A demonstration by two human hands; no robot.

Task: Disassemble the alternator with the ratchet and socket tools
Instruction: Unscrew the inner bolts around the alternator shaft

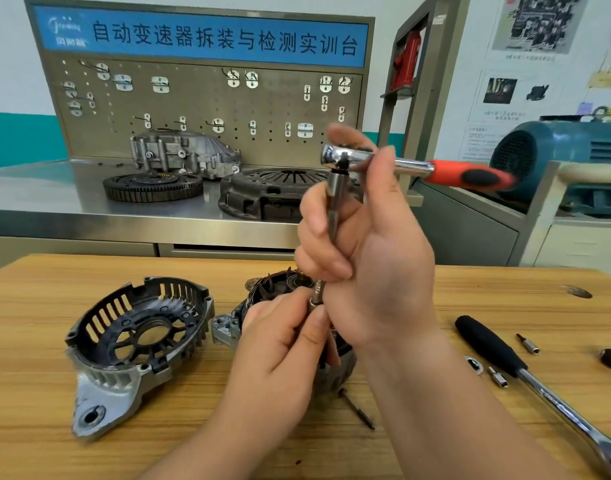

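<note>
Alternator [276, 285], partly dismantled, sits on the wooden tabletop [89, 271] at mid-frame, largely hidden behind both hands, with its dark fan blades showing above the fingers and a silver mounting lug at its left. Directly above it stands the extension bar [333, 202], its long axis near vertical and tilted slightly. A socket [314, 301] sits at the bar's lower end, close over the alternator. Whether it is seated on a fastener cannot be told. The left hand [280, 348], the lower and nearer to the alternator, pinches the socket between thumb and fingertips. The right hand [373, 258] curls its fingers round the bar's middle, thumb raised beside the head of the ratchet [352, 157], whose orange handle points right, roughly level. The coming move probably turns on keeping the bar in line with the fastener below while the handle sweeps. The detached end cover [106, 379] lies open side up to the left, apart from the body. A long bolt [357, 408] lies just in front. To the right rest a second ratchet [505, 355] with a black grip and two small bits [529, 344].
</note>
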